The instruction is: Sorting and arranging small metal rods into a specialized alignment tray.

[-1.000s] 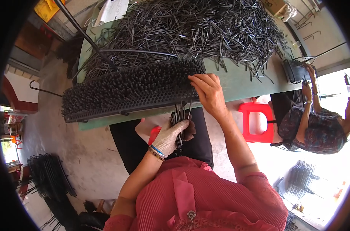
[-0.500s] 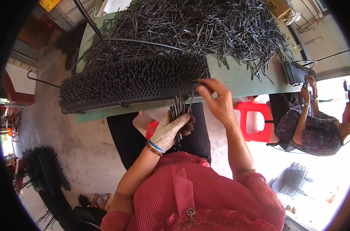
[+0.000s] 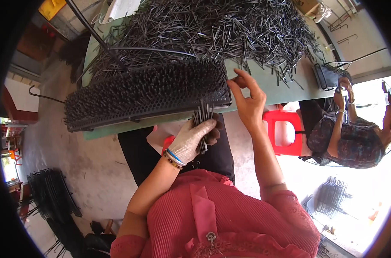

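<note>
In a pale work glove, my left hand (image 3: 191,137) is closed around a bundle of thin black strips (image 3: 203,115), which stand roughly upright below the rack's front edge. A long black perforated rack (image 3: 148,90) lies along the near table edge, densely packed with upright dark strips. Rows of open holes show along its front side. My bare right hand (image 3: 249,94) is at the rack's right end, thumb and fingers drawn together with the index finger raised. Whatever is between those fingertips, if anything, is too small to make out.
A large heap of loose black strips (image 3: 230,30) covers the back of the green table (image 3: 264,71). Bent black rods (image 3: 90,30) rise at the rack's left. On the right, a co-worker (image 3: 346,137) handles another rack (image 3: 326,77), near a red stool (image 3: 283,133).
My right hand has moved slightly right and up, to the rack's end, with its fingers drawn closer together. My left hand has raised the bundle slightly and shifted right.
</note>
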Tool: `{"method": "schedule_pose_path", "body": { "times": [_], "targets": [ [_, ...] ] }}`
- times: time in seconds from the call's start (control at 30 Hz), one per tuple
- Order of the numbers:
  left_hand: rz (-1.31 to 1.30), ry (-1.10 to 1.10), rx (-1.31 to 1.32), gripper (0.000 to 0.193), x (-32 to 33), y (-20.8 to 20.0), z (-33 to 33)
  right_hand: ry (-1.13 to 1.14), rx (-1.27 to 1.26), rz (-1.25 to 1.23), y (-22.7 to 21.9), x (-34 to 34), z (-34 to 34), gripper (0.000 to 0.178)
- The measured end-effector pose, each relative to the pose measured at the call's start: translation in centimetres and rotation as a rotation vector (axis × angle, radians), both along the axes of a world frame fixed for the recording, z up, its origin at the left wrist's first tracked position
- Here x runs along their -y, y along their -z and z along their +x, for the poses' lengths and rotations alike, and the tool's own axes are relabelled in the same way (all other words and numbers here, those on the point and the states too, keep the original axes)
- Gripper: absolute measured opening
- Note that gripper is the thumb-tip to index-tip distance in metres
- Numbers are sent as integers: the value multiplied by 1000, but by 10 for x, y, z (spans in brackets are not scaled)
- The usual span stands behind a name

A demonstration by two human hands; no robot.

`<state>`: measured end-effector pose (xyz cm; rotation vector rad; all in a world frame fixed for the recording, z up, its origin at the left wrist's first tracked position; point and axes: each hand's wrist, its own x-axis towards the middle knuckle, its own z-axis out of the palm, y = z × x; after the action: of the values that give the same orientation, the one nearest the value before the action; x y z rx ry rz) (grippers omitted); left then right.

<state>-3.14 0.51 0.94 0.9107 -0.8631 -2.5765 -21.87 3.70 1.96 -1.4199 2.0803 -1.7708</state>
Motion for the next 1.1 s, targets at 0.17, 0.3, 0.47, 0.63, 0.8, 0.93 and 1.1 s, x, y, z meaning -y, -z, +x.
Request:
{"method": "schedule_pose_path", "body": {
  "times": [0.17, 0.3, 0.47, 0.63, 0.8, 0.93, 1.1],
  "targets": [
    [5, -62, 69, 21, 3, 13, -1, 9, -232, -75, 13, 15, -6, 35],
    [51, -83, 66, 21, -1, 3, 1, 20, -248, -123, 14, 17, -7, 34],
    [-2, -67, 143, 24, -2, 16, 5, -15, -334, -72, 18, 18, -8, 32],
    [-20, -75, 121, 24, -6, 19, 5, -80, -484, -88, 21, 17, -6, 28],
    [-22, -71, 106, 25, -5, 18, 7, -39, -555, -42, 24, 14, -4, 23],
    [-41, -61, 104, 25, -3, 11, 8, -105, -95, 25, 11, 1, 8, 18],
    [-93, -44, 35, 25, -3, 10, 8, -276, 175, 336, -8, -17, 22, 29]
  ]
}}
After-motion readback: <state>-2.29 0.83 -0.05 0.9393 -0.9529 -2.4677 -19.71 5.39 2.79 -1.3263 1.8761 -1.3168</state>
